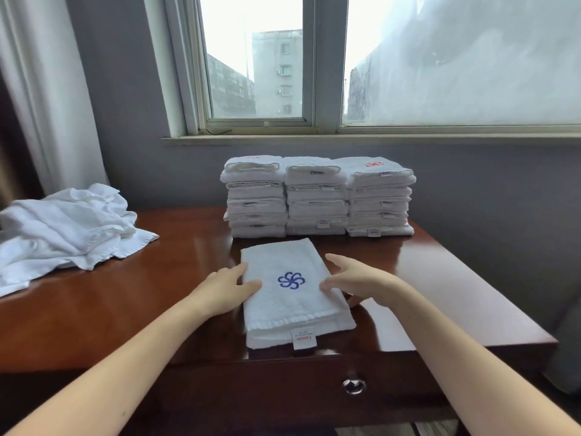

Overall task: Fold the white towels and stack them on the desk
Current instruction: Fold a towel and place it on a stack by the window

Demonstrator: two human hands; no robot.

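Observation:
A folded white towel with a blue flower emblem and a red-lettered tag lies on the brown desk, near its front edge. My left hand rests on the towel's left edge with the thumb on top. My right hand touches the right edge, fingers spread and relaxed. Behind the towel stand three side-by-side stacks of folded white towels, each several high. A heap of unfolded white towels lies at the desk's left end.
The desk stands against a grey wall under a window. A drawer with a metal ring pull sits in the desk front. A pale curtain hangs at left. Bare desk surface shows to the right of the folded towel.

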